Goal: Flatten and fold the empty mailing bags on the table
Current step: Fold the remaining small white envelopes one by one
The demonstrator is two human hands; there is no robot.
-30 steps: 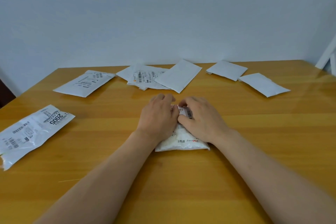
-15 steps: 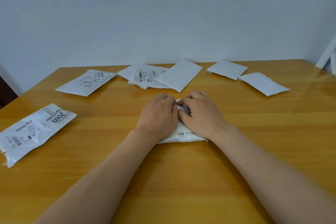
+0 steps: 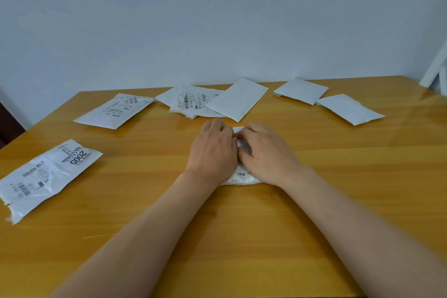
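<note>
A small white mailing bag [image 3: 243,178] lies folded on the middle of the wooden table [image 3: 242,237]. Both hands cover most of it. My left hand [image 3: 212,150] presses palm down on its left half, and my right hand [image 3: 266,152] presses on its right half, thumbs meeting over the centre. Only the near edge with some print and a strip between the hands show. More bags lie around: a printed one [image 3: 46,176] at the near left, another [image 3: 113,111] at the back left, and a loose pile [image 3: 191,101] behind my hands.
A blank white bag [image 3: 238,99] overlaps the pile at the back. Two folded white bags [image 3: 301,91] [image 3: 349,109] sit at the back right. A white frame-like object [image 3: 435,68] leans at the far right edge. A pale wall closes the table's far side.
Both hands have slid a little away from me over the bag. The bag's near edge has drawn in, and the barcode label between the hands is now almost covered.
</note>
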